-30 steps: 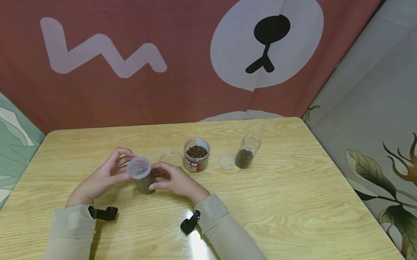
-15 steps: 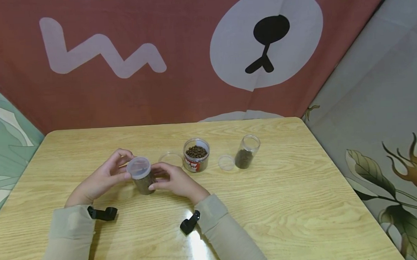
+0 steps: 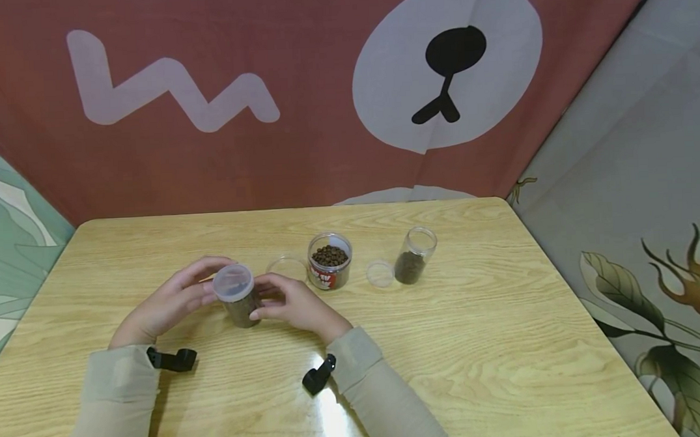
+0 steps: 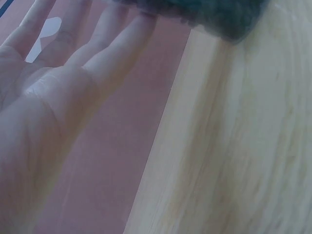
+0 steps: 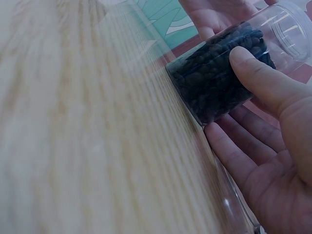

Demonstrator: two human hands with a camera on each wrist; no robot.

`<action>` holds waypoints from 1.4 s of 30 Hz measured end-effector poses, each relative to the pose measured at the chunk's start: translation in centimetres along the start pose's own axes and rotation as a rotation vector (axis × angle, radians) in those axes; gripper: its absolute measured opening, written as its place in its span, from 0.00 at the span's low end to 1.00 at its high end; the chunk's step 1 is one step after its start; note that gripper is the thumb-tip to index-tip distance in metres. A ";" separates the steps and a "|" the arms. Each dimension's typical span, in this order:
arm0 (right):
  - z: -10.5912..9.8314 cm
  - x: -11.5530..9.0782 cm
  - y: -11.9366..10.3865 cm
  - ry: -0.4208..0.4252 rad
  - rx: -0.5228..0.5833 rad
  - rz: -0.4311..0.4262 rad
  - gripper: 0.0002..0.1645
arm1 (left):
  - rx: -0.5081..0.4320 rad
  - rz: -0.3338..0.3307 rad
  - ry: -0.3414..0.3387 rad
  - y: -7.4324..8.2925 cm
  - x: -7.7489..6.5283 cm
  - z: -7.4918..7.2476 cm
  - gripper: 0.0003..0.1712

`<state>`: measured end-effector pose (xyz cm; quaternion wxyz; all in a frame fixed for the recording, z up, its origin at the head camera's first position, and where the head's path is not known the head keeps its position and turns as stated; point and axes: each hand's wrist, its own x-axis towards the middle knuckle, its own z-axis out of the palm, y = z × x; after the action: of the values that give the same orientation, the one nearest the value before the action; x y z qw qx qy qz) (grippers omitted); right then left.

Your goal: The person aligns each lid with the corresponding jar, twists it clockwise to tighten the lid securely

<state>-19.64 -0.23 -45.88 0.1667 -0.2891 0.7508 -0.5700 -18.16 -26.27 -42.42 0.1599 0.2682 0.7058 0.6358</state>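
lidded jar (image 3: 241, 309) sits upright on the table's (image 3: 508, 342) left, nearer than the bean jar (image 3: 331, 271), right hand (image 3: 298, 305) gripping its side thumb against fingers, while left hand's (image 3: 168, 301) fingers just straightened, spread beside the lid (image 3: 233, 282), contact unclear, so right probably steadies it.

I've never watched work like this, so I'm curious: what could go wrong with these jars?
The held jar might tip if the right hand loosens, since the left hand doesn't clearly grip it.

The middle jar and right jar stand uncovered, so a bump could spill their contents. The middle one, nearest the right hand, seems likelier.
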 end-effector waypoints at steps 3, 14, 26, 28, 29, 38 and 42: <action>0.0 0.0 0.0 -0.001 -0.003 0.000 0.32 | -0.054 -0.007 -0.019 0.2 0.0 0.1 0.25; 0.0 0.0 0.0 0.004 -0.002 -0.001 0.32 | -0.008 0.032 -0.011 -0.4 -0.2 -0.1 0.27; -0.1 -0.1 -0.1 0.012 -0.003 0.000 0.31 | 0.006 0.063 -0.008 -0.6 0.1 -0.1 0.22; -0.1 -0.1 -0.2 0.013 -0.016 -0.003 0.31 | 0.006 0.060 -0.008 -0.6 0.1 -0.2 0.22; -0.1 -0.1 -0.2 0.016 -0.028 -0.006 0.31 | 0.008 0.057 -0.006 -0.6 0.0 -0.2 0.22; -0.1 -0.1 -0.2 0.042 -0.079 -0.027 0.29 | 0.058 0.022 -0.004 -0.4 -0.1 -0.3 0.23; -0.1 -0.1 -0.2 0.043 -0.075 -0.020 0.29 | 0.100 -0.015 0.013 -0.1 -0.3 -0.3 0.24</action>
<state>-19.58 -0.14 -45.65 0.1340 -0.2902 0.7720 -0.5494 -18.08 -26.71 -42.52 0.1464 0.2666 0.7398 0.6002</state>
